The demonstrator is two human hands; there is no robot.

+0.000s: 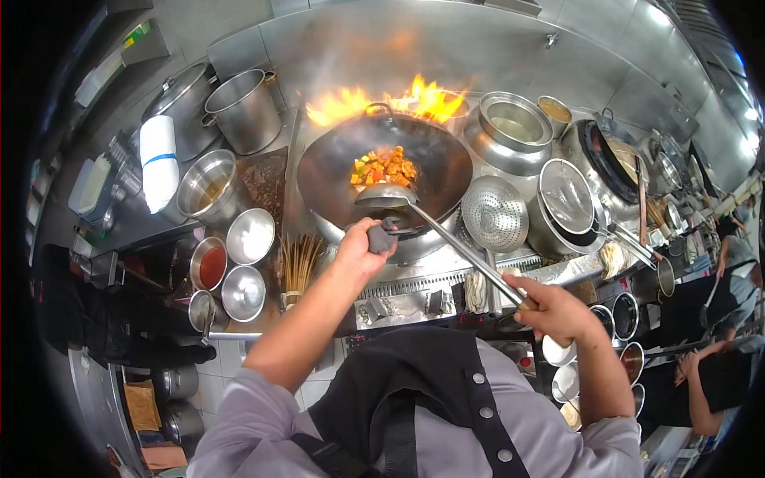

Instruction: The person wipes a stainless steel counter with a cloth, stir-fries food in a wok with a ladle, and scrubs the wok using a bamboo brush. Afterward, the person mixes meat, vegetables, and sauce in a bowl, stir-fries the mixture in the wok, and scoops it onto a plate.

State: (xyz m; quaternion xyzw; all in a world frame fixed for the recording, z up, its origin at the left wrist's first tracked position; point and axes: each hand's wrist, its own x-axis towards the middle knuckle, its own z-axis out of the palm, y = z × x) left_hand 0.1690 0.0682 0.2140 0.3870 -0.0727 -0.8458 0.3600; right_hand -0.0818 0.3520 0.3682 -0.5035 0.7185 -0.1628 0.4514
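Observation:
A large dark wok [323,171] sits on the burner, with flames rising behind its far rim. Chopped orange, red and green food [384,167] lies inside it. My left hand [365,248] is closed round a dark grey cloth [382,239] at the wok's near edge; the wok's handle there is hidden. My right hand [551,307] grips the end of a long-handled ladle [386,195], whose bowl is over the near part of the wok, just below the food.
A perforated skimmer [494,213] and a mesh strainer [566,195] rest right of the wok. Metal pots [245,111] and bowls [251,237] stand at left, near bamboo sticks [299,267]. Co-workers [701,382] stand at far right. Burner knobs [437,303] line the front.

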